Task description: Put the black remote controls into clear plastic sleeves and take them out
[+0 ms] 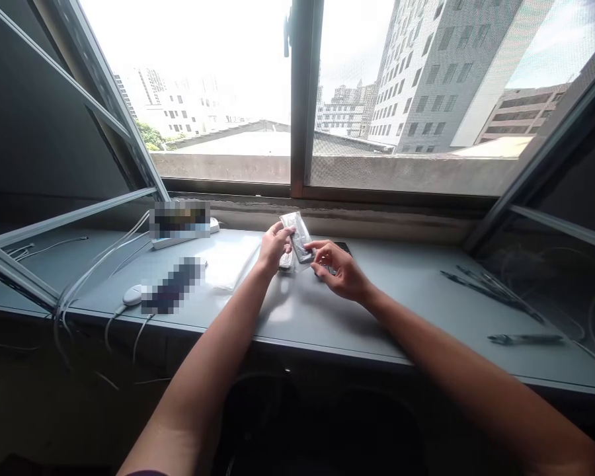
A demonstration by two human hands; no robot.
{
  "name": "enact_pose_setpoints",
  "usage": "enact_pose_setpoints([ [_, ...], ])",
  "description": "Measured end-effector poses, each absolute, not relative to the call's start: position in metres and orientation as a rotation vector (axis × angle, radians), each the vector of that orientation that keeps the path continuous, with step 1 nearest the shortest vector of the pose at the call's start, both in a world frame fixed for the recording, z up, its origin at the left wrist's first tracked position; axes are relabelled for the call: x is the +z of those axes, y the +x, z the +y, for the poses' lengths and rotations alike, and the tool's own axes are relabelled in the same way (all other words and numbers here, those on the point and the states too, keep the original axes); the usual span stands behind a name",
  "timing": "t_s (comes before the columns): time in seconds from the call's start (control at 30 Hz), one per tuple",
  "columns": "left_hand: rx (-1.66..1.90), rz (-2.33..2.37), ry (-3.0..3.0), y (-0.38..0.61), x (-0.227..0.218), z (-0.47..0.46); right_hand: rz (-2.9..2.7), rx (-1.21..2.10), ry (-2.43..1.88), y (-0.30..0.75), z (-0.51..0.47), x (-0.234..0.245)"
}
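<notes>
Both hands are raised over the middle of a grey desk [406, 297] by a window. My left hand [272, 250] pinches the side of a small clear plastic packet [299, 237] with a dark item inside. My right hand [338, 270] grips the packet's lower end with thumb and fingertips. The packet stands tilted between the two hands. A flat dark object [342, 248] lies on the desk behind my right hand, mostly hidden. A second small wrapped item [286, 261] shows just below my left hand.
A flat clear bag [231, 264] lies left of my hands. White cables [94, 268] and a white puck-shaped device [133, 295] sit at the left. Dark cable ties [490, 287] and a dark pen-like tool [525, 339] lie at the right. Metal frame bars flank both sides.
</notes>
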State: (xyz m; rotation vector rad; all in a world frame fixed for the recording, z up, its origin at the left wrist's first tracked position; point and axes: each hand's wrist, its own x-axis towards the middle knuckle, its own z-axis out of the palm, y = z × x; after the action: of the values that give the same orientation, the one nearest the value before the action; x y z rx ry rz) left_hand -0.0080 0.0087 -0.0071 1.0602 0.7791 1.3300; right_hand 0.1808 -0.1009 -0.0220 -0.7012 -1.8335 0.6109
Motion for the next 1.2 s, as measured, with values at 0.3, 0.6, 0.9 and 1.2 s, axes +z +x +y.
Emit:
enact_pose_setpoints([
  [0.3,1.180,0.588,1.194,-0.005,-0.006,-0.003,-1.421,1.041,-0.912,0.182,-0.097,-0.014],
  [0.6,1.254,0.630,1.109,-0.001,-0.008,-0.001,-1.402,1.334,-1.001,0.181,-0.101,-0.006],
  [0.9,1.355,0.793,1.016,-0.002,-0.010,0.003,-1.357,1.542,-0.997,0.184,-0.098,-0.011],
  [1.2,1.087,0.736,1.182,0.002,-0.016,-0.002,-1.206,1.800,-0.900,0.184,-0.097,-0.018],
])
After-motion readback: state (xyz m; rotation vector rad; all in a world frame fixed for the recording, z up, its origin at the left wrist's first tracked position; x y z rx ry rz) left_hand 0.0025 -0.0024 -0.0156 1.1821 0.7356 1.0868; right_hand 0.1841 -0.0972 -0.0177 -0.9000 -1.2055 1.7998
